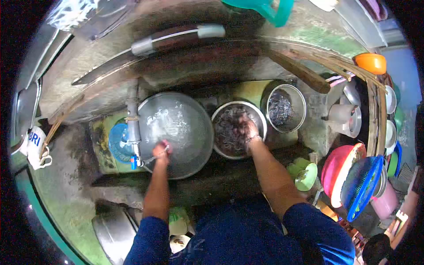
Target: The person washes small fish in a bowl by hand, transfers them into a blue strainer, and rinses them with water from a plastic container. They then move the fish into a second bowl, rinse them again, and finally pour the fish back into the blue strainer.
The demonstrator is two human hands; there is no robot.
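Note:
My left hand [163, 151] is curled over the left part of a large grey basin [199, 152], close to the tap [136, 160] with a blue handle. Its fingers are closed and blurred, so whatever they may hold cannot be made out. My right hand [248, 128] reaches into a round metal bowl [263, 115] just right of the basin. Its fingers look spread apart over dark, wet contents [230, 134], which I cannot identify. White foam or glare [170, 123] shows in the basin.
A metal pot [304, 108] with dark contents stands right of the bowl. A blue container [118, 142] sits behind the tap pipe [133, 112]. At right are green cups [304, 176], a pink basin [332, 170] and a blue basket [370, 187]. A wooden beam [300, 73] juts out above.

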